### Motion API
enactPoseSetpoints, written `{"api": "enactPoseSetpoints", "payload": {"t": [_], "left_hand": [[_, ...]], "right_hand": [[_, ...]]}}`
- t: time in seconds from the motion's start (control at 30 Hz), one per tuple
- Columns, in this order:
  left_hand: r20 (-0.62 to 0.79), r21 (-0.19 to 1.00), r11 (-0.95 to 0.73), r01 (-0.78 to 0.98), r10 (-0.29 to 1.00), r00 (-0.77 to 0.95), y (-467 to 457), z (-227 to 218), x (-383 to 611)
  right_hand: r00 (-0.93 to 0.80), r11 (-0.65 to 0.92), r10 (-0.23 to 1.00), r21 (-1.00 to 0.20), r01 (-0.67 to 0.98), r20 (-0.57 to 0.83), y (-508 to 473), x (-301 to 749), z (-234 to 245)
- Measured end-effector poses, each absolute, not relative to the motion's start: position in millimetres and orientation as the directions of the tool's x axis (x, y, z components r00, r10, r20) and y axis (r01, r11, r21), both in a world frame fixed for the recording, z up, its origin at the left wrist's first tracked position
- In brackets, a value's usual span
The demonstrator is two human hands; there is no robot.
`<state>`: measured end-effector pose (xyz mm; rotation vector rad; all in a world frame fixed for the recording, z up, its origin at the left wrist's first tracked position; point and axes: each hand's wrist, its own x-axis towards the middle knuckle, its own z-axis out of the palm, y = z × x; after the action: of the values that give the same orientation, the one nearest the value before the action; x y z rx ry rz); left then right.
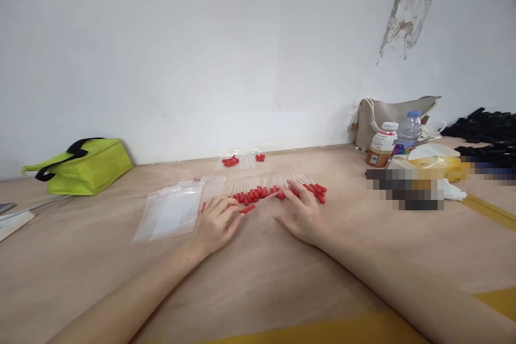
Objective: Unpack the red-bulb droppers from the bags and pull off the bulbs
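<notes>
- The left hand pinches a red-tipped stick over the table.
- The right hand, half open, meets its clear end (whether it grips, one cannot tell).
- Beyond lies a row of red-tipped pieces, apparently done; clear tubes nearby, showing no red, seem left.

Bare forearms angled inward; left hand curled, pinching; right hand palm-down, thumb apart.

Red bulbs, lime-green bag with black strap, tan tabletop
</notes>
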<state>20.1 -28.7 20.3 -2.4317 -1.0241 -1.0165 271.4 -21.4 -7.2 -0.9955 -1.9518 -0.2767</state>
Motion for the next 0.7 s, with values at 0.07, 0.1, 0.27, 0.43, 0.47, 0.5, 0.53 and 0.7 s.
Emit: {"api": "enactPoseSetpoints", "payload": {"t": [0.07,0.1,0.27,0.43,0.47,0.5,0.53,0.7], "left_hand": [[0.707,-0.094,-0.732,0.674,0.428,0.563,-34.2,15.9,25.1],[0.707,-0.116,-0.745,0.657,0.403,0.581,-35.8,14.1,27.4],[0.725,-0.145,-0.776,0.614,0.339,0.600,-37.1,10.5,31.1],[0.688,-0.052,-0.801,0.597,0.405,0.603,-37.6,10.0,32.4],[0.674,-0.030,-0.804,0.593,0.422,0.606,-37.8,9.7,33.6],[0.660,-0.014,-0.809,0.588,0.435,0.613,-37.8,9.3,34.9],[0.647,-0.003,-0.813,0.583,0.443,0.620,-37.8,9.0,36.3],[0.620,-0.002,-0.812,0.584,0.457,0.637,-38.5,7.5,39.7]], "right_hand": [[-0.390,0.694,0.498,-0.087,0.714,0.774,-23.3,271.1,-4.8],[-0.448,0.720,0.482,-0.049,0.693,0.753,-24.0,270.6,-3.8],[-0.559,0.771,0.466,-0.006,0.636,0.686,-24.7,265.7,-3.4],[-0.585,0.781,0.471,-0.003,0.625,0.661,-25.4,262.6,-3.2],[-0.588,0.787,0.463,-0.003,0.617,0.663,-26.1,262.0,-2.8],[-0.590,0.793,0.454,-0.001,0.609,0.667,-26.9,261.4,-2.3],[-0.594,0.799,0.444,0.003,0.601,0.671,-27.8,260.8,-1.9],[-0.612,0.811,0.393,0.055,0.582,0.686,-32.0,257.7,-0.6]]}}
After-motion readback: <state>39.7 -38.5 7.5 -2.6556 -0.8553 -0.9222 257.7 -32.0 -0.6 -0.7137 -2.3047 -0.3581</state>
